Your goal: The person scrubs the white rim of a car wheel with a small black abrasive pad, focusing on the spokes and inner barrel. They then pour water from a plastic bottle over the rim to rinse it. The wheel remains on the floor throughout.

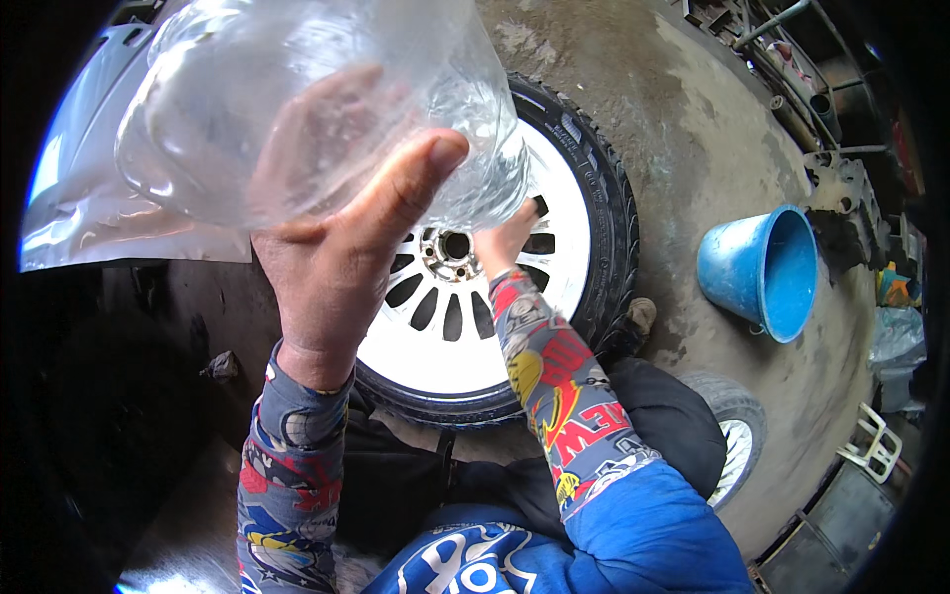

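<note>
My left hand (334,260) is raised near the camera and gripping a clear plastic bottle (223,126), its thumb on the near side and its fingers showing through the wall. Below lies a wheel with a white multi-spoke rim (445,367) and a black tyre (610,223), flat in front of my knees. My right hand (505,237) is over the rim beside the centre bore; its fingertips are partly behind the bottle, so whether it holds anything is hidden. Both forearms wear patterned sleeves.
A blue bucket (731,260) lies tipped on the concrete floor (683,148) to the right. Another wheel (735,445) is beside my right knee. Metal parts (842,185) and a metal frame (824,59) line the right edge. A glossy pale panel (96,200) stands at upper left.
</note>
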### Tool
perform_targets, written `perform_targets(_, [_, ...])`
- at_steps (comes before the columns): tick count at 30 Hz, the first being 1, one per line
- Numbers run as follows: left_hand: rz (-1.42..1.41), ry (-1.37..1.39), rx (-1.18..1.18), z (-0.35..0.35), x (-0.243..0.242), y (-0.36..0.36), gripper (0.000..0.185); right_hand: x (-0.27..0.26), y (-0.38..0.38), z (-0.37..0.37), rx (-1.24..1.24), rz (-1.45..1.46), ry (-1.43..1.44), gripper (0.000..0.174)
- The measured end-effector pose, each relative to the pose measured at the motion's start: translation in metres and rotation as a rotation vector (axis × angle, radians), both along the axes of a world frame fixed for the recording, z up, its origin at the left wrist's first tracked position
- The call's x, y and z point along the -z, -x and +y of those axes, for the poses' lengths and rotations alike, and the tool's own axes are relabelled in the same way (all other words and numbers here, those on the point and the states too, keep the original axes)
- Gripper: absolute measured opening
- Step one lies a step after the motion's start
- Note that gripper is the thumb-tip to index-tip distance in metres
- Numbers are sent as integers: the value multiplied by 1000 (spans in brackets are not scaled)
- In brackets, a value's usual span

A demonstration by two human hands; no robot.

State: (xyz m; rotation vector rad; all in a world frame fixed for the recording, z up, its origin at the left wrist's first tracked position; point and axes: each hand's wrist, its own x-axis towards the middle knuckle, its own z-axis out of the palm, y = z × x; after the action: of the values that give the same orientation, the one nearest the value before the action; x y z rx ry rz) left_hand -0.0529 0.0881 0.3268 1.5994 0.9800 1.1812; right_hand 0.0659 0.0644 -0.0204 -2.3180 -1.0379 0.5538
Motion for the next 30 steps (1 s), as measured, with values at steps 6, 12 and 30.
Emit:
perform_targets(6, [-25,-79,27,7,3,1,52,-19,30,-25,-306,-258,245,75])
perform_targets(12, [110,-113,-26,0,5,8,53,-17,-22,27,-376,-112,-71,57])
perform_targets(30, [-242,190,-47,-17,-2,7,42,-31,53,-79,247,-140,380,77])
